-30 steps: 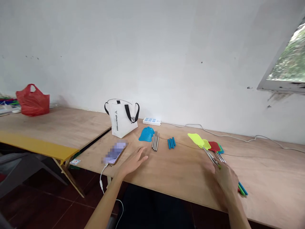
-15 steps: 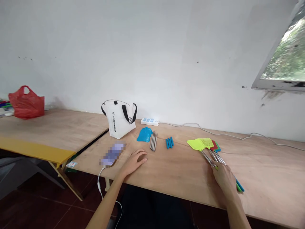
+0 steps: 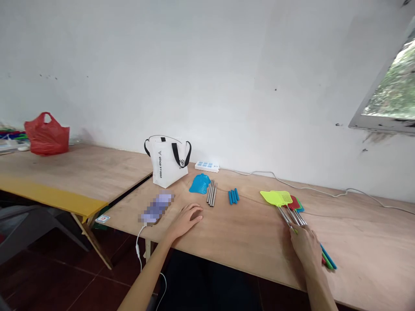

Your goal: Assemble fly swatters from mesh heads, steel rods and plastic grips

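Note:
My right hand (image 3: 306, 244) is closed over the metal shafts of several fly swatters on the table. Their mesh heads are yellow-green (image 3: 275, 198), red (image 3: 294, 203), and green and blue behind; blue, green and red handle ends (image 3: 329, 258) stick out below my wrist. Resting on the wood, my left hand (image 3: 185, 221) is empty, with its fingers slightly bent and the thumb apart. Just beyond it lie several silver metal tubes (image 3: 212, 193), beside stacked blue swatter heads (image 3: 199, 184). A short row of blue handle sleeves (image 3: 233, 196) lies between my hands.
A phone (image 3: 158, 208) with a white charging cable lies left of my left hand. A white bag (image 3: 168, 162) and a power strip (image 3: 206, 166) stand near the wall, with a cord running right. On the left table (image 3: 106, 166) sits a red plastic bag (image 3: 48, 134).
The view has turned slightly to the left, so things sit a little further right. My right hand stays on the fly swatters, and a red handle end now shows. My left hand rests as before.

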{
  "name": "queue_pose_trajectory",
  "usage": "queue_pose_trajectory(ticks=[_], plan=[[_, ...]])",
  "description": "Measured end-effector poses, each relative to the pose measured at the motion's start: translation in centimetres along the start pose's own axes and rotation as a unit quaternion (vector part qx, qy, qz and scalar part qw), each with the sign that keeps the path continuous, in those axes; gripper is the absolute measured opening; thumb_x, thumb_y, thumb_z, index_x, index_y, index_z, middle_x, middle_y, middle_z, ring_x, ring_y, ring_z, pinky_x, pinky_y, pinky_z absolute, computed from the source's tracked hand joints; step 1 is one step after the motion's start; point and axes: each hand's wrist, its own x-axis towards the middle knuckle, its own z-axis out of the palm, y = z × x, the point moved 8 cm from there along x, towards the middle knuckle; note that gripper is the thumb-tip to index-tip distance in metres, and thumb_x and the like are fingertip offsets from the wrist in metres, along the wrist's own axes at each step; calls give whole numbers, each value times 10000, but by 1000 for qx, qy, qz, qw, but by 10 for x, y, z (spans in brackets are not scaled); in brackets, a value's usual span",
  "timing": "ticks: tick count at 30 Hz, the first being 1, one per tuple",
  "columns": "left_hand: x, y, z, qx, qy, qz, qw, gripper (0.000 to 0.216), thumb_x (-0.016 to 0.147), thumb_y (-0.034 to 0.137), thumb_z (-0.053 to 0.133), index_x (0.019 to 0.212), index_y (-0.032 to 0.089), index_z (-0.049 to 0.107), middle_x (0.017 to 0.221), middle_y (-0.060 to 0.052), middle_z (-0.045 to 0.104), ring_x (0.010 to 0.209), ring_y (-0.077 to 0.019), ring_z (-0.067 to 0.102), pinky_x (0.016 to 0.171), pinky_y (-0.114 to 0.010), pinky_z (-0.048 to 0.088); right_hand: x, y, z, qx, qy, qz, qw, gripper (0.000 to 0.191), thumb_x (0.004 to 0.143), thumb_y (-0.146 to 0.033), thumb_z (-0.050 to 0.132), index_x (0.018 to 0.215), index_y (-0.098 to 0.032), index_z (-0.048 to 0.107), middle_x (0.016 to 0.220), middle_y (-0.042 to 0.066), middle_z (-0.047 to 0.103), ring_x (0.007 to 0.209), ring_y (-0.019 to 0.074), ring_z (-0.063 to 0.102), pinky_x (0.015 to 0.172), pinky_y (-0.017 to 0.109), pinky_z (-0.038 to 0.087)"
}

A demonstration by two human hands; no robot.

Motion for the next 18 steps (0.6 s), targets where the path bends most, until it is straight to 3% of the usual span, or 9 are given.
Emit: queue_pose_trajectory(ticks=[5, 11, 15, 18], plan=[[1, -5, 3, 4, 4, 1, 1000, 295, 999, 419, 519, 1227, 277, 641, 1360, -45, 581, 1277, -257, 535, 1138, -432, 387, 2, 3, 0, 17, 3, -3, 1000, 468, 982, -225, 334, 1224, -149, 727, 1149, 170, 680, 1017, 297, 618, 905, 394, 472], [1, 1, 1, 2, -6, -9, 1000, 283, 1001, 401, 514, 1219, 270, 640, 1353, -47, 581, 1271, -254, 541, 1134, -438, 393, -6, 1, -4, -41, -48, 17, 998, 451, 962, -264, 348, 1244, -299, 698, 1231, 118, 681, 1142, 331, 566, 892, 520, 436], [0, 6, -3, -2, -4, -6, 1000, 288, 1003, 409, 506, 1213, 268, 644, 1350, -51, 584, 1265, -252, 550, 1128, -430, 405, -5, 13, -2, -44, -30, 55, 997, 499, 970, -347, 321, 1391, -374, 587, 1518, 81, 489, 1359, 329, 440, 1020, 604, 370], [0, 4, -2, -3, -6, -6, 1000, 286, 1003, 411, 509, 1215, 272, 642, 1351, -49, 586, 1265, -250, 550, 1126, -430, 407, -3, 25, 12, -11, -85, 74, 994, 535, 980, -441, 275, 1470, -426, 488, 1589, 42, 411, 1404, 337, 414, 1049, 628, 361]])
